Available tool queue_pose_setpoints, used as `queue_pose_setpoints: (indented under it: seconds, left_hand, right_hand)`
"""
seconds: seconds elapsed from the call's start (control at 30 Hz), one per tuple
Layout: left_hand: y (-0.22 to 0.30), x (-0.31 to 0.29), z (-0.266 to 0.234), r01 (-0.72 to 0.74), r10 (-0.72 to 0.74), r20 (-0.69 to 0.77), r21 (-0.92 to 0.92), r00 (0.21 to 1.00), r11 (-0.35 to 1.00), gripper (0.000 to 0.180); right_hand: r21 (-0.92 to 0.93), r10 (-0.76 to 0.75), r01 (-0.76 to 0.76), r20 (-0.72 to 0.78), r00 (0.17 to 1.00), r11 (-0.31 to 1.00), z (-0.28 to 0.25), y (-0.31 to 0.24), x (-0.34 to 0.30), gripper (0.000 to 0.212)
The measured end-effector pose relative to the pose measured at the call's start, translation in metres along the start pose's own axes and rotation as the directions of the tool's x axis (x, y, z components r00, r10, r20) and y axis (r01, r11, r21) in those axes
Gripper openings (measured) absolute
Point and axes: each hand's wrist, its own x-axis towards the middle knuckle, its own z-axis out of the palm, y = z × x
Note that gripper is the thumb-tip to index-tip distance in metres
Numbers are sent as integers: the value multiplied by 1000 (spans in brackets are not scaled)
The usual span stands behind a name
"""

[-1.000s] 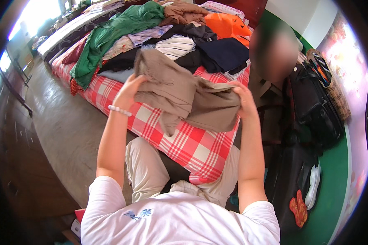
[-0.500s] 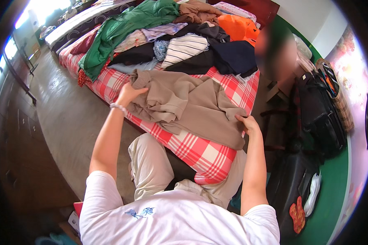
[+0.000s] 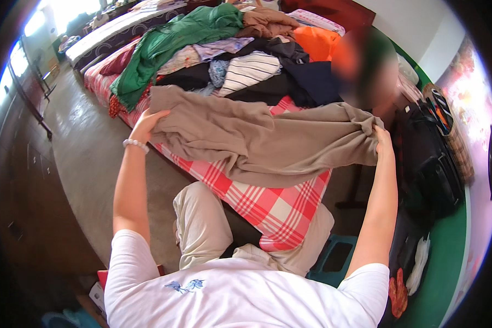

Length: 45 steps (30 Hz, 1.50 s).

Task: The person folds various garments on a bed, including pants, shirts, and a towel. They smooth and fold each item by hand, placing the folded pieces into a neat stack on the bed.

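A tan-brown garment [image 3: 257, 142] is stretched wide above the red and white checked bed cover [image 3: 268, 208]. My left hand [image 3: 147, 123], with a white bead bracelet at the wrist, grips its left end. My right hand [image 3: 381, 139] grips its right end. The cloth sags in the middle and rests on the cover. Behind it lies a pile of clothes: a green garment [image 3: 169, 44], a striped one [image 3: 251, 71], dark ones [image 3: 311, 82] and an orange one [image 3: 317, 44].
My knees in beige trousers [image 3: 202, 218] are under the bed edge. A teal stool [image 3: 336, 257] stands under me. Dark bags [image 3: 432, 164] sit at the right on a green floor. Another bed [image 3: 109, 27] stands at the far left.
My hands have moved far apart and pulled the bunched tan garment out into a wide, flat spread over the bed.
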Motion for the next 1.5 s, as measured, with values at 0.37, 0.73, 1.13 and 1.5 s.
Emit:
queue_pose_setpoints:
  seconds: [0.37, 0.73, 1.13, 1.5]
  left_hand:
    - [12, 1, 12, -14, 16, 88, -16, 996, 1000, 45]
    - [25, 22, 17, -93, 97, 9, 372, 995, 924, 57]
    - [-37, -73, 158, -814, 369, 730, 555, 575, 170, 19]
    - [-37, -82, 149, -843, 473, 699, 412, 536, 347, 8]
  right_hand:
    - [-857, -502, 21, -281, 818, 514, -30, 20, -11, 33]
    - [-858, -517, 46, -265, 814, 512, -157, -66, -16, 26]
    - [-888, -458, -49, -282, 843, 457, -121, -4, -21, 34]
    - [-890, -509, -13, -272, 817, 455, -155, 13, -1, 33]
